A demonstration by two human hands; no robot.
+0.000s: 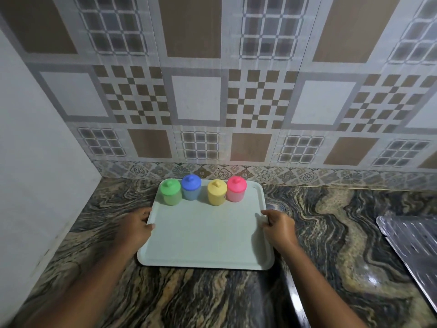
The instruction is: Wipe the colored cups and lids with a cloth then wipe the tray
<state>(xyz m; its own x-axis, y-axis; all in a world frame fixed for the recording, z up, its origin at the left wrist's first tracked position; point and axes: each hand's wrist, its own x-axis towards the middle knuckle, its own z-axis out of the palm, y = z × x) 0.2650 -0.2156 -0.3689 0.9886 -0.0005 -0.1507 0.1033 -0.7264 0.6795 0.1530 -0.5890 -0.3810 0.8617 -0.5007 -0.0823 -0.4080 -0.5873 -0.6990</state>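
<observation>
Currently your left grip (139,224) and right grip (277,227) clasp the likely stiff, light tray (208,233) by its side rims; cups (216,194) may tip.

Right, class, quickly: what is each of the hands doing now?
Left hand: grips the left rim of the white tray.
Right hand: grips the tray's right rim.

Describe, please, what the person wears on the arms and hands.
The left forearm and right forearm are bare, no sleeves in view. The left hand and right hand carry no gloves, and no watch, bangle or ring is visible.
</observation>
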